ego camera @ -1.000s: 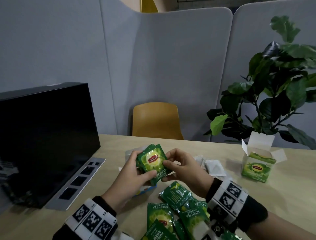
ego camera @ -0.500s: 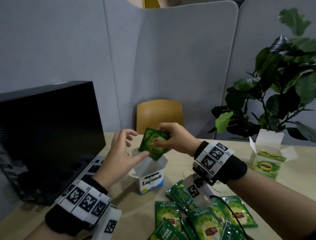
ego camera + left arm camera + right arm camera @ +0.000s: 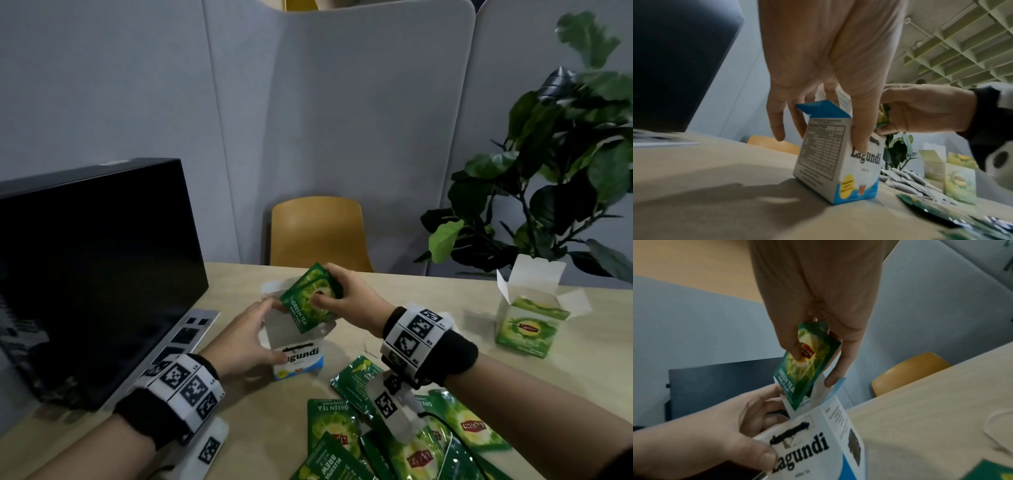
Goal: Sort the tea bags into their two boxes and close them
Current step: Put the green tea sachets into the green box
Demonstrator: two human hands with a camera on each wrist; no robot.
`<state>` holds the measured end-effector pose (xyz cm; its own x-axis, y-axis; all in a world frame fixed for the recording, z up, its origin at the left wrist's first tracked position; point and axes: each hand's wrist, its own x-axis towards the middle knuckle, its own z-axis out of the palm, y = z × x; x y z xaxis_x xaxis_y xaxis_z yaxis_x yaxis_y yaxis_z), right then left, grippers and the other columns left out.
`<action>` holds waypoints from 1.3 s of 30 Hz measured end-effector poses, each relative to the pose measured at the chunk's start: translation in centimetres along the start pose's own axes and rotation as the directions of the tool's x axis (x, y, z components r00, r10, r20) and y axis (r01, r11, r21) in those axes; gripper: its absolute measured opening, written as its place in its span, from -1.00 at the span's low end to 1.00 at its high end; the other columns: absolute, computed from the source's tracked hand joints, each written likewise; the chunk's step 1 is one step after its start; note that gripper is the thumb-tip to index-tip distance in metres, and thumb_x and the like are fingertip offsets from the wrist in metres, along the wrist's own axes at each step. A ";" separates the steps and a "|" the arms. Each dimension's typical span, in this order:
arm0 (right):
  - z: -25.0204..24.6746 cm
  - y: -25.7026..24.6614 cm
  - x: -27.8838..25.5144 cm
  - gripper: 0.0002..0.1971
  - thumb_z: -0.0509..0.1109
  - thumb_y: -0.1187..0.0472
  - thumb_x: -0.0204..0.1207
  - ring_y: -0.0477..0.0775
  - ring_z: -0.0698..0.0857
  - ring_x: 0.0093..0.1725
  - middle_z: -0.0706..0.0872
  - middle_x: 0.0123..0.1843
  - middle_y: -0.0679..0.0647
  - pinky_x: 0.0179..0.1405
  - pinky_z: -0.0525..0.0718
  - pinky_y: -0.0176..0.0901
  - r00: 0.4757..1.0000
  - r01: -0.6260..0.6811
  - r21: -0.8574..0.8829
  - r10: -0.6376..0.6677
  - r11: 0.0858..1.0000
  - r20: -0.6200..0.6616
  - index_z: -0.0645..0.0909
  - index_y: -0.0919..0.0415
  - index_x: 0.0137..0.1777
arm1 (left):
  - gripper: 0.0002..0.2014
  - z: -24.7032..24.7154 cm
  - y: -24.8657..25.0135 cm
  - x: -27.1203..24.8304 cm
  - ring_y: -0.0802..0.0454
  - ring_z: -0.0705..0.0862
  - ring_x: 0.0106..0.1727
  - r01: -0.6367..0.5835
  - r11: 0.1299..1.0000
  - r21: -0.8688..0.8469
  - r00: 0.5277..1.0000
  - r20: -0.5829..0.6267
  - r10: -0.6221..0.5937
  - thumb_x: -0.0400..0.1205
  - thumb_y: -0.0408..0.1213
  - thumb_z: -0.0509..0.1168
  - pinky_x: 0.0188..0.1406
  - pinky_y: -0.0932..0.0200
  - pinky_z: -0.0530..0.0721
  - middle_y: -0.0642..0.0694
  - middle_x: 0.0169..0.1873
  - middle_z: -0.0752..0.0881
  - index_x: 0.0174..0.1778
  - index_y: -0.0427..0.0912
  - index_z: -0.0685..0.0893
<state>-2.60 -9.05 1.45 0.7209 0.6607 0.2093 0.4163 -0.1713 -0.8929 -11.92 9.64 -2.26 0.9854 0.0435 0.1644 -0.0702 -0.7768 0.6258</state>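
Note:
A white and blue Lagundi box (image 3: 301,358) (image 3: 840,164) (image 3: 818,449) stands open on the table. My left hand (image 3: 250,337) (image 3: 818,91) (image 3: 729,431) grips it, thumb on its front face and fingers round its far side. My right hand (image 3: 346,298) (image 3: 818,331) pinches a small stack of green tea sachets (image 3: 310,298) (image 3: 807,363) tilted over the box's open top, lower corner at the opening. Several more green sachets (image 3: 359,421) lie loose near the table's front. A green Lipton box (image 3: 527,325) (image 3: 953,175) stands open at the right.
An open black laptop (image 3: 92,274) fills the left of the table. White tea bags (image 3: 908,180) lie between the two boxes. A yellow chair (image 3: 318,236) and a leafy plant (image 3: 565,178) stand behind the table, with grey partitions beyond.
My right hand has lowered the green sachets from mid-air down to the Lagundi box's opening. My left hand let go of them and took hold of the box.

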 end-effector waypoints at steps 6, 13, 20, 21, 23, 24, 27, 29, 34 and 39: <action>-1.3 -0.4 -1.2 -0.81 0.36 0.35 0.53 -0.04 0.78 -0.19 0.69 -0.05 0.05 -0.47 0.78 -0.15 0.998 -0.049 0.198 0.057 0.979 -0.034 0.48 0.04 -0.02 | -0.28 -1.1 -1.3 1.1 -0.03 0.32 0.49 0.147 0.989 -0.005 0.988 0.050 -0.147 0.37 -0.31 0.56 0.45 -0.04 0.42 -0.05 0.50 0.33 0.35 0.25 0.37; -2.7 -1.3 -3.5 -0.79 0.40 0.35 0.51 -0.02 0.78 -0.22 0.72 -0.06 0.09 -0.55 0.73 -0.23 0.998 -0.057 0.194 0.053 0.979 0.026 0.50 0.17 0.08 | -0.63 -0.8 5.3 -0.9 0.04 0.56 0.26 -0.209 0.893 -0.398 0.870 -0.493 -0.016 0.33 0.12 0.40 0.20 0.05 0.54 0.12 0.14 0.57 0.04 0.26 0.54; -5.3 -3.2 -6.1 -0.78 0.38 0.10 0.52 0.05 0.76 -0.10 0.70 0.02 0.08 -0.38 0.75 -0.18 0.960 -0.088 0.054 0.071 0.995 0.272 0.54 0.06 0.14 | -0.55 1.9 9.9 0.0 -0.20 0.80 -0.05 0.199 0.747 -0.634 0.958 0.286 -0.013 0.41 -0.53 0.46 -0.19 -0.05 0.78 -0.25 -0.02 0.79 0.18 -0.15 0.58; -6.9 -3.1 -6.4 -0.78 0.33 0.00 0.52 0.05 0.74 -0.06 0.70 0.06 0.09 -0.34 0.73 -0.16 0.973 -0.100 0.016 0.094 0.995 0.210 0.55 0.02 0.12 | -0.60 2.3 9.9 0.1 -0.20 0.80 -0.08 0.218 0.736 -0.641 0.957 0.288 -0.032 0.42 -0.56 0.44 -0.19 -0.07 0.79 -0.24 -0.07 0.81 0.14 -0.20 0.59; -11.3 -2.3 -7.2 -0.69 0.24 -0.12 0.53 0.11 0.70 -0.02 0.69 0.07 0.15 -0.24 0.66 -0.07 0.985 -0.154 -0.264 0.129 0.952 -0.111 0.54 0.07 0.08 | -0.66 2.7 9.4 0.1 -0.18 0.81 -0.13 0.242 0.707 -0.664 0.956 0.288 -0.057 0.43 -0.55 0.42 -0.24 -0.06 0.80 -0.23 -0.14 0.82 0.10 -0.28 0.59; -13.8 -1.3 -7.7 -0.62 0.24 -0.15 0.53 0.17 0.67 0.04 0.67 0.10 0.18 -0.13 0.62 0.00 0.951 -0.261 -0.515 0.125 0.817 -0.283 0.52 0.14 0.12 | -0.66 2.6 9.1 0.1 -0.17 0.81 -0.14 0.249 0.686 -0.684 0.956 0.285 -0.063 0.42 -0.53 0.42 -0.28 -0.04 0.79 -0.24 -0.14 0.82 0.11 -0.30 0.59; -19.1 2.5 -9.5 -0.39 0.44 -0.09 0.43 0.28 0.47 0.38 0.53 0.34 0.19 0.25 0.50 0.16 0.795 -0.581 -0.804 0.296 0.123 -0.529 0.36 0.23 0.35 | -0.58 2.3 8.4 0.1 -0.16 0.81 -0.14 0.262 0.607 -0.750 0.962 0.252 -0.105 0.36 -0.46 0.40 -0.22 -0.11 0.80 -0.27 -0.08 0.81 0.15 -0.31 0.58; -20.3 4.8 -10.3 -0.40 0.49 0.07 0.39 0.24 0.53 0.37 0.57 0.32 0.14 0.32 0.52 0.14 0.702 -0.571 -0.820 0.493 -0.040 -0.513 0.41 0.20 0.39 | -0.56 2.0 8.2 0.1 -0.16 0.81 -0.14 0.251 0.571 -0.782 0.968 0.220 -0.124 0.35 -0.44 0.40 -0.19 -0.14 0.80 -0.29 -0.06 0.81 0.17 -0.31 0.57; -19.9 4.3 -10.9 -0.70 0.24 0.25 0.55 0.14 0.63 0.23 0.67 0.20 0.06 0.31 0.40 0.07 0.789 -0.527 -0.849 0.345 -0.047 -0.509 0.50 0.07 0.27 | -0.59 0.8 7.7 -0.6 -0.16 0.81 -0.11 0.197 0.511 -0.837 0.980 0.149 -0.133 0.39 -0.38 0.40 -0.36 -0.06 0.80 -0.28 -0.01 0.80 0.18 -0.31 0.59; -12.2 -2.7 -8.3 -0.73 0.21 0.07 0.59 0.13 0.63 0.15 0.71 0.14 -0.01 0.17 0.31 0.01 0.981 -0.195 -0.974 0.019 0.114 -0.194 0.56 0.01 0.25 | -0.63 -2.6 7.3 -1.4 -0.10 0.81 -0.08 0.024 0.512 -0.859 0.986 -0.065 -0.154 0.41 -0.30 0.37 -0.48 0.19 0.74 -0.24 0.01 0.80 0.14 -0.26 0.64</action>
<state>-2.92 -23.02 6.97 0.8227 0.5028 0.2653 0.4468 -0.8604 0.2452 -14.24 5.53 4.05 0.9724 0.2031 0.1151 -0.1458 0.1429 0.9789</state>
